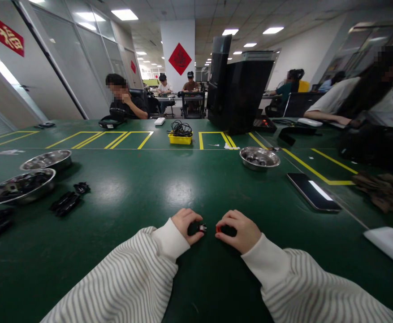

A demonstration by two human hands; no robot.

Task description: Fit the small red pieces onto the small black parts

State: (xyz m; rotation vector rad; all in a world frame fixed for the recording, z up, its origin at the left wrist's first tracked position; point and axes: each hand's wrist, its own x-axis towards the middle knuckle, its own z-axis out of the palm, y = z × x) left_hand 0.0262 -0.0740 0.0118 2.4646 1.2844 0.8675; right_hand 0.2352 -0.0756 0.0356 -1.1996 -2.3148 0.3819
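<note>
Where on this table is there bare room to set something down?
The widest bare tabletop lies beyond the left hand and right hand, bordered by black parts, the yellow tray and the right-side bowl. A smaller patch separates the right hand from the phone. Crowded: the left side, with two other bowls, and the far right, around the brown cloth.

Black cables (182, 128) in yellow bin (180, 140)

In the lower centre of the frame, the left hand (184, 225) pinched a small metallic part (202, 228), perhaps a connector, and the right hand (242, 231) an orange-red piece (218, 229). A steel bowl (259, 167) stood right of centre.
</note>
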